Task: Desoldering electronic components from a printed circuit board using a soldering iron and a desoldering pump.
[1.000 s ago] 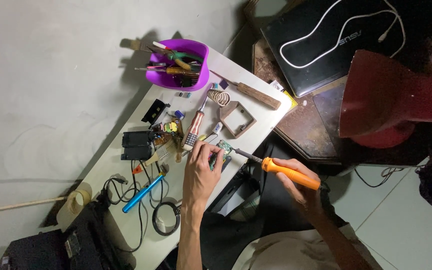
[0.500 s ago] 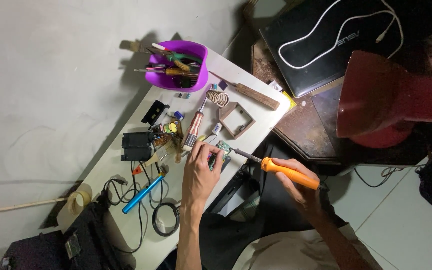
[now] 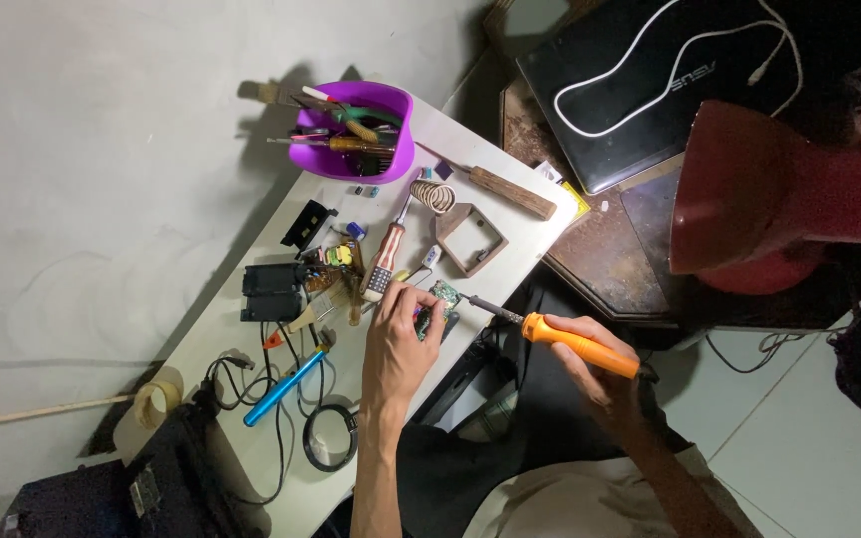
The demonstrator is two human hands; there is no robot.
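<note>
We see our left hand point(image 3: 399, 339) resting on the white desk point(image 3: 510, 239), its fingers point(image 3: 429, 311) pinching a small green circuit board point(image 3: 440, 299) near the desk's front edge. Our right hand point(image 3: 598, 374) has its fingers wrapped around the orange handle of a soldering iron point(image 3: 570, 341), whose dark tip touches the board. Just beyond lie a brown-handled screwdriver point(image 3: 385, 261), a coil of solder point(image 3: 437, 195) and a purple tub of tools point(image 3: 356, 134).

The right hand point(image 3: 605, 374) is easing the orange soldering iron point(image 3: 578, 345) slightly lower and closer to the small circuit board point(image 3: 437, 305), while the left hand point(image 3: 399, 344) is shifting its fingers barely.
</note>
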